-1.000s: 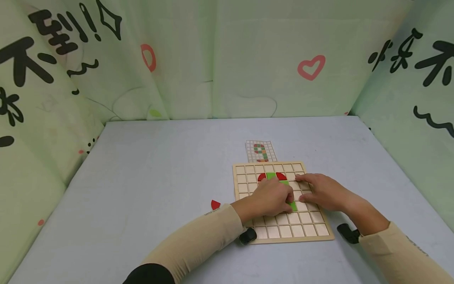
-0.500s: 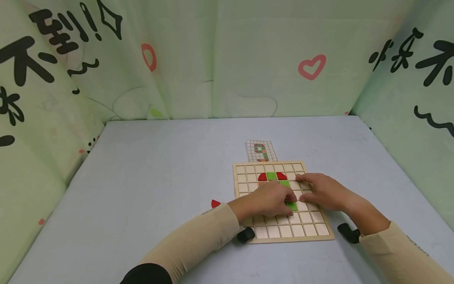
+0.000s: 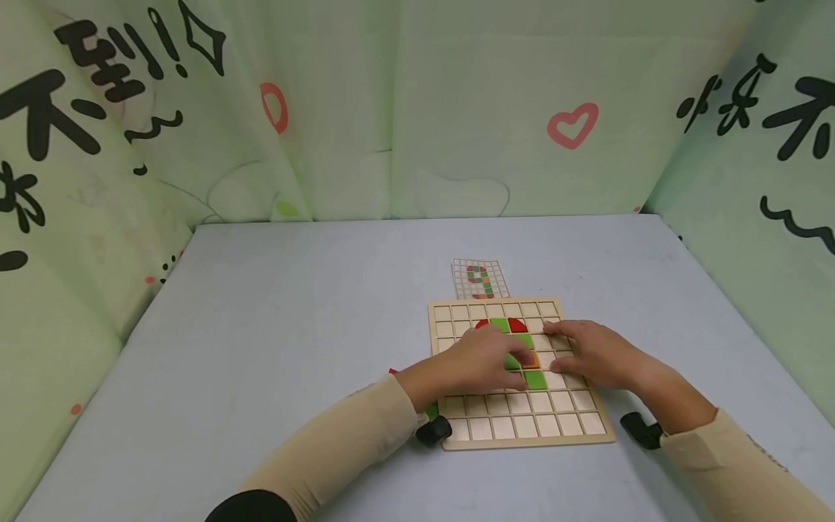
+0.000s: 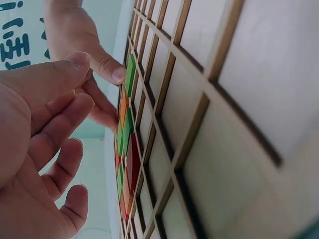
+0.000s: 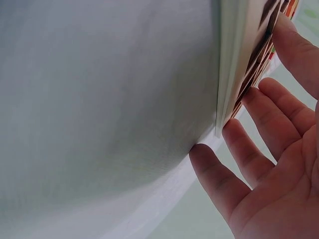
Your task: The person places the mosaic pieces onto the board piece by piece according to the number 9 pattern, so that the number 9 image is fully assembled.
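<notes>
A wooden grid board (image 3: 528, 428) lies on the table with colored pieces set in its cells. Above its middle is my left hand (image 3: 472, 362), fingers loosely bent and holding nothing; the left wrist view shows thumb and fingertips apart from the pieces. Just beyond those fingertips sit an orange piece (image 3: 535, 359) and a green square (image 3: 536, 380). Farther up are a green square (image 3: 499, 325) and a red rounded piece (image 3: 517, 325); my hand hides some others. My right hand (image 3: 600, 354) rests at the board's right edge, with its thumb (image 5: 294, 50) over the grid.
Behind the board lies a printed grid card (image 3: 497, 283) with a colored pattern. A red piece (image 3: 393, 371) and a green piece (image 3: 432, 411) peek out beside the left wrist. Patterned green curtains (image 3: 457, 109) enclose the table (image 3: 293, 304).
My left hand has drawn back leftward from the green square, and its fingers have spread. More of the green and orange pieces shows now. The right hand stays at the board's edge.
</notes>
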Action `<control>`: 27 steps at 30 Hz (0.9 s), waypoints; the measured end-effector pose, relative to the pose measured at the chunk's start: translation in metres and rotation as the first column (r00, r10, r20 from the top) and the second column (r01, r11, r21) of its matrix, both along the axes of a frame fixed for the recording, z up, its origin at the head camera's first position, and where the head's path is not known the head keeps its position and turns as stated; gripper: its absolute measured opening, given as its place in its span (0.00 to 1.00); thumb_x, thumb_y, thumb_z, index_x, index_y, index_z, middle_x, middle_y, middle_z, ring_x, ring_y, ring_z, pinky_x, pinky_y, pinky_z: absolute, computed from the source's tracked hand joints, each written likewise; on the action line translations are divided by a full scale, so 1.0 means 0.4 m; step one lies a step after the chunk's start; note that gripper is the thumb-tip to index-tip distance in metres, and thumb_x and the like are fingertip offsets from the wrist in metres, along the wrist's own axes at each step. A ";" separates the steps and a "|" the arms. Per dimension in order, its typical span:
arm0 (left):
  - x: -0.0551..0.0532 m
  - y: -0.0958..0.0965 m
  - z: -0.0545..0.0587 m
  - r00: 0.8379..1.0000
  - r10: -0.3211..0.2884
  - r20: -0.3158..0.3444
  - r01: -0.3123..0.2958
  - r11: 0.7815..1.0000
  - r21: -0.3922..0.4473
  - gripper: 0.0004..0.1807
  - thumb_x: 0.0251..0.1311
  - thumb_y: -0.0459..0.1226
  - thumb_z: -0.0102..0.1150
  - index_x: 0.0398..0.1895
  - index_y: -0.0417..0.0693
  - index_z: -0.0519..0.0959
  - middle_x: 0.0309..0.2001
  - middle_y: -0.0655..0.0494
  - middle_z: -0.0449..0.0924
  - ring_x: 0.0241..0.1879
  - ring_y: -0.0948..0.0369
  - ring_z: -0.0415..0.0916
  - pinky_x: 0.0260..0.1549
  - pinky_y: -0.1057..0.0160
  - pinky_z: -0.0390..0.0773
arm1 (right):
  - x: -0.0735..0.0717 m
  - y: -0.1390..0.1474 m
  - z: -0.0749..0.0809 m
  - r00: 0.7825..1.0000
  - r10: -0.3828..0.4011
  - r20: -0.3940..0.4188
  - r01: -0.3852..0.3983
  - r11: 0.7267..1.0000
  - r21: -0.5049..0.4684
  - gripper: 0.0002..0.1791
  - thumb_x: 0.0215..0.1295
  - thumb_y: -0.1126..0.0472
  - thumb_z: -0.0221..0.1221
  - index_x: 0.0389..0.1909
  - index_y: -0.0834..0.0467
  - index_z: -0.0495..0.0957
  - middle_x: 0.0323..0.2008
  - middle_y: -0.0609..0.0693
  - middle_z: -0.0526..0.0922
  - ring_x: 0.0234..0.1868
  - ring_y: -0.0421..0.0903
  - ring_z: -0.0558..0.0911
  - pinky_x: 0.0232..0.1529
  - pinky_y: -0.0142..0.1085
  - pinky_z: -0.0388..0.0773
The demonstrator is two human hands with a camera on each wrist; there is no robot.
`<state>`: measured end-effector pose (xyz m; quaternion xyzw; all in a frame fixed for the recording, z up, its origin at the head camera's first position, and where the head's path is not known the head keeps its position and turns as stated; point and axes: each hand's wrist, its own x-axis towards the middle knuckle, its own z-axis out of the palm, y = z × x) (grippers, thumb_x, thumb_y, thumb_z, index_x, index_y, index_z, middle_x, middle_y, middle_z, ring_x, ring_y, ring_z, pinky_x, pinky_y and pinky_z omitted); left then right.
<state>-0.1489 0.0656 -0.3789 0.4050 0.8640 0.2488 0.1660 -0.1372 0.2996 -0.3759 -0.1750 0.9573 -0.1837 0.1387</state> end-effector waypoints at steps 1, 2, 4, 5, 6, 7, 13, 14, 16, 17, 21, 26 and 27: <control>0.001 -0.008 0.001 1.000 0.009 0.004 -0.010 1.000 0.001 0.17 0.61 0.44 0.69 0.53 0.58 0.84 0.47 0.74 0.82 0.51 0.70 0.71 0.47 0.69 0.68 | 0.000 0.000 0.000 1.000 0.000 0.000 0.000 1.000 0.003 0.36 0.62 0.54 0.68 0.65 0.69 0.71 0.62 0.70 0.73 0.63 0.70 0.69 0.60 0.63 0.65; 0.002 -0.015 0.001 1.000 0.019 0.009 -0.019 1.000 0.003 0.17 0.61 0.44 0.69 0.53 0.58 0.84 0.47 0.74 0.82 0.51 0.70 0.70 0.47 0.69 0.68 | 0.000 0.001 -0.001 1.000 -0.001 0.002 0.001 1.000 0.007 0.36 0.62 0.54 0.69 0.65 0.69 0.71 0.62 0.70 0.73 0.63 0.70 0.69 0.59 0.63 0.65; 0.002 -0.030 0.001 0.999 0.041 0.024 -0.042 0.999 0.008 0.17 0.61 0.44 0.69 0.54 0.57 0.84 0.47 0.73 0.81 0.51 0.68 0.69 0.48 0.68 0.68 | 0.000 0.001 -0.001 1.000 -0.002 0.004 0.002 1.000 0.015 0.36 0.61 0.53 0.69 0.65 0.69 0.70 0.62 0.70 0.72 0.63 0.70 0.69 0.59 0.63 0.65; 0.003 -0.036 0.001 0.998 0.051 0.028 -0.052 0.999 0.011 0.17 0.61 0.44 0.70 0.54 0.57 0.84 0.47 0.72 0.81 0.51 0.68 0.69 0.48 0.68 0.68 | -0.001 0.000 0.000 1.000 -0.003 0.004 0.003 1.000 0.017 0.36 0.61 0.53 0.69 0.65 0.69 0.70 0.62 0.70 0.72 0.63 0.70 0.69 0.59 0.63 0.65; 0.003 -0.043 0.001 0.998 0.061 0.032 -0.062 0.998 0.012 0.18 0.61 0.44 0.70 0.54 0.57 0.84 0.47 0.72 0.81 0.50 0.67 0.68 0.48 0.68 0.68 | -0.001 0.000 0.000 1.000 -0.005 0.005 0.005 1.000 0.019 0.37 0.61 0.53 0.69 0.65 0.69 0.70 0.62 0.71 0.72 0.63 0.70 0.69 0.59 0.63 0.65; 0.003 -0.049 0.001 0.997 0.071 0.035 -0.071 0.997 0.016 0.17 0.61 0.44 0.70 0.54 0.57 0.84 0.47 0.72 0.81 0.50 0.67 0.67 0.49 0.68 0.67 | -0.001 0.000 0.001 1.000 -0.007 0.006 0.007 1.000 0.021 0.37 0.61 0.53 0.69 0.65 0.69 0.70 0.62 0.71 0.72 0.63 0.70 0.69 0.59 0.64 0.65; 0.005 -0.092 0.004 0.992 0.112 0.057 -0.113 0.993 0.023 0.17 0.60 0.43 0.71 0.52 0.56 0.85 0.44 0.72 0.81 0.48 0.66 0.67 0.47 0.68 0.67 | 0.001 -0.004 0.002 1.000 -0.017 0.018 0.016 1.000 0.017 0.37 0.62 0.53 0.69 0.66 0.69 0.70 0.62 0.71 0.71 0.63 0.70 0.69 0.59 0.63 0.65; 0.006 -0.100 0.003 0.991 0.119 0.056 -0.120 0.993 0.019 0.16 0.60 0.43 0.71 0.51 0.57 0.85 0.44 0.72 0.81 0.48 0.66 0.67 0.47 0.67 0.67 | 0.001 -0.004 0.002 1.000 -0.016 0.018 0.016 1.000 0.016 0.37 0.62 0.53 0.69 0.66 0.70 0.69 0.62 0.71 0.71 0.63 0.70 0.69 0.59 0.63 0.65; 0.008 -0.117 -0.002 0.990 0.135 0.051 -0.135 0.991 0.006 0.15 0.60 0.44 0.71 0.50 0.58 0.85 0.43 0.74 0.81 0.48 0.65 0.66 0.48 0.66 0.67 | 0.002 -0.006 0.002 1.000 -0.015 0.016 0.015 1.000 0.017 0.37 0.62 0.54 0.68 0.66 0.70 0.69 0.63 0.71 0.71 0.63 0.70 0.69 0.59 0.63 0.65; 0.009 -0.125 -0.005 0.989 0.143 0.046 -0.143 0.990 -0.003 0.15 0.60 0.44 0.71 0.50 0.59 0.85 0.43 0.74 0.81 0.49 0.65 0.66 0.48 0.65 0.67 | 0.002 -0.006 0.002 1.000 -0.014 0.014 0.014 1.000 0.018 0.37 0.62 0.54 0.68 0.66 0.70 0.69 0.63 0.72 0.71 0.63 0.71 0.69 0.59 0.63 0.65; 0.012 -0.156 -0.019 0.982 0.183 0.052 -0.182 0.983 -0.037 0.16 0.59 0.46 0.71 0.51 0.60 0.85 0.43 0.74 0.80 0.50 0.64 0.66 0.49 0.64 0.67 | 0.004 -0.007 0.001 1.000 -0.018 0.012 0.018 1.000 0.022 0.37 0.62 0.54 0.68 0.66 0.70 0.69 0.63 0.72 0.71 0.63 0.71 0.68 0.59 0.63 0.66; 0.013 -0.190 -0.026 0.973 0.215 0.081 -0.214 0.977 -0.026 0.16 0.59 0.44 0.72 0.50 0.59 0.85 0.43 0.73 0.80 0.49 0.64 0.66 0.46 0.64 0.68 | 0.005 -0.008 -0.001 0.999 -0.026 0.018 0.026 0.999 0.022 0.38 0.62 0.54 0.69 0.67 0.70 0.68 0.63 0.72 0.70 0.63 0.71 0.68 0.59 0.63 0.66; 0.013 -0.196 -0.026 0.972 0.218 0.084 -0.217 0.976 -0.020 0.16 0.59 0.44 0.72 0.50 0.58 0.85 0.43 0.73 0.80 0.49 0.64 0.66 0.46 0.64 0.68 | 0.005 -0.008 -0.001 0.999 -0.027 0.019 0.026 0.999 0.022 0.38 0.62 0.54 0.69 0.67 0.70 0.68 0.63 0.72 0.70 0.63 0.71 0.68 0.59 0.63 0.66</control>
